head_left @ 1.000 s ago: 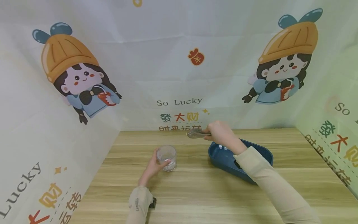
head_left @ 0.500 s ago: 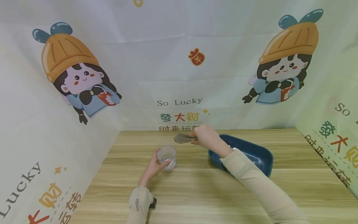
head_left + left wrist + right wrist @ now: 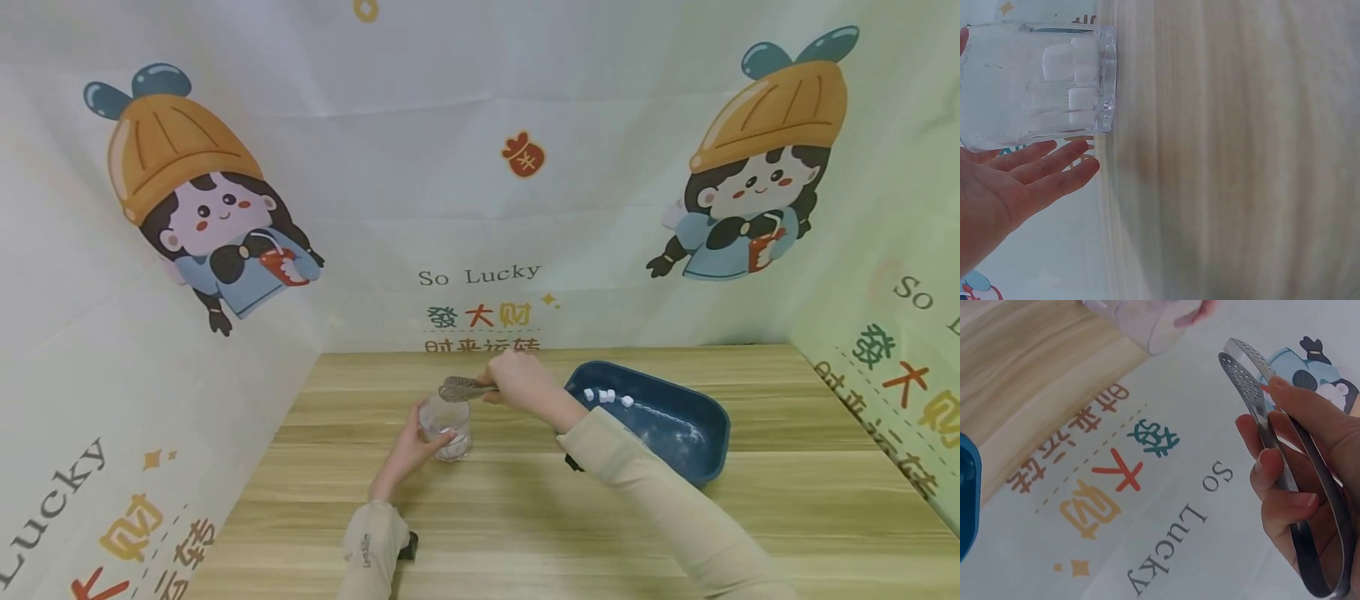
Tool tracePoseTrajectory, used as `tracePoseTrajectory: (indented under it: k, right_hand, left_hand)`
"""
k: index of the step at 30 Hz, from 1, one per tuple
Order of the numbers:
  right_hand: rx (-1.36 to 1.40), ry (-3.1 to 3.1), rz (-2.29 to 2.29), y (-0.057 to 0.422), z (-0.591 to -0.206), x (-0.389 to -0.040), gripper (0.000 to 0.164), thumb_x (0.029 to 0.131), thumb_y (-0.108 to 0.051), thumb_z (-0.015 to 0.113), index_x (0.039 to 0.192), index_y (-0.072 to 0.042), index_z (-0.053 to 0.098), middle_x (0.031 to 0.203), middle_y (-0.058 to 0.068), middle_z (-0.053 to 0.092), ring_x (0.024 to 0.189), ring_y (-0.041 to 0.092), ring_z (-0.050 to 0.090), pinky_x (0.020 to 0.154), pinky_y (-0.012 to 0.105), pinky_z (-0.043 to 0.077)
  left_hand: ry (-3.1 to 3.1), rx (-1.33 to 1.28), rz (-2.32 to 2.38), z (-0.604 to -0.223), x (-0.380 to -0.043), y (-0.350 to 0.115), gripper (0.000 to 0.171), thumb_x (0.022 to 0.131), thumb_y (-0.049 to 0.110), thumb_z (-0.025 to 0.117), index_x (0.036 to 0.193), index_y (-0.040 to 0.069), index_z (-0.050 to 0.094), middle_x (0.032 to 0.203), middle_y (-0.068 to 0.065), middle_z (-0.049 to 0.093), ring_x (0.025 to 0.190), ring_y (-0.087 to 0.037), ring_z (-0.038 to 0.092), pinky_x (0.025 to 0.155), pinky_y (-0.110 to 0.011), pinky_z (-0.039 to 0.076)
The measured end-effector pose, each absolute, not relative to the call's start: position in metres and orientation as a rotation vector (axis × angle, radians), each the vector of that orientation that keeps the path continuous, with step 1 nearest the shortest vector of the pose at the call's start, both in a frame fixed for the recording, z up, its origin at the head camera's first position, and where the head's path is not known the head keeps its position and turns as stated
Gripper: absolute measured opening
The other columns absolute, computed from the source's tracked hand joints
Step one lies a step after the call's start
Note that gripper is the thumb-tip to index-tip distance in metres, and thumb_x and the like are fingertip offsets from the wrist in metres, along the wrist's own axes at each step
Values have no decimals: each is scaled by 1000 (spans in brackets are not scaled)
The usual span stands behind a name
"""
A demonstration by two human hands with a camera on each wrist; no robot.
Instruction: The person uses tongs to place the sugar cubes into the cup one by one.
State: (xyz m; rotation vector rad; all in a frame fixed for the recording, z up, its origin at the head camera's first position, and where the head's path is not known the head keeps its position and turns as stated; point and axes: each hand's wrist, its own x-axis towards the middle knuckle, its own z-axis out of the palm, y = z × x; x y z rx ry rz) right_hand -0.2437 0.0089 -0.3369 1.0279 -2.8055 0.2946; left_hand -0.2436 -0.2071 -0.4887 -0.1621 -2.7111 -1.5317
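A clear glass tumbler (image 3: 459, 447) stands upright on the table, and my left hand (image 3: 408, 446) holds its side with fingers and thumb around it. Several white cubes (image 3: 1086, 60) lie at the bottom of the tumbler in the left wrist view. My right hand (image 3: 523, 385) grips metal tongs (image 3: 461, 389) with perforated heads, fingers along one arm and thumb on the other. Held nearly level, the tongs have their heads over the tumbler's rim. In the right wrist view the tong heads (image 3: 1246, 378) stand close together, and no cube shows between them.
A dark blue tray (image 3: 678, 417) stands on the right of the wooden table (image 3: 495, 533), with several white cubes (image 3: 606, 396) at its far left end and whitish residue on its floor. A printed cloth (image 3: 420, 167) hangs behind and at both sides.
My right hand has carried the tongs leftward and slightly down, from beside the tray to over the tumbler's rim. The left hand and tumbler stay in place.
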Motion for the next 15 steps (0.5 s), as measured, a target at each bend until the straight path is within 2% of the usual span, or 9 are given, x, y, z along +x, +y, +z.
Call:
tracePoseTrajectory:
  k: [6,15]
  right_hand:
    - [1036,-2828,277,2,-347,-244,23,77,-23,69,98,-15,70,89,2,71,73,15,66,60,27,54]
    - [1070,-2782,237,4,-356,-246,22,76,-27,69,96,-17,71,82,0,71,64,13,63,50,23,49]
  left_hand:
    - [-2703,-171,-1540,-489,-244,-208,79,77,28,68,137,6,21,134,-25,40,123,-42,38,103,-55,30]
    - [-2696,-177,-1546,-490,-244,-209,80,77,28,69,137,6,20,133,-28,40,122,-43,39,102,-55,31]
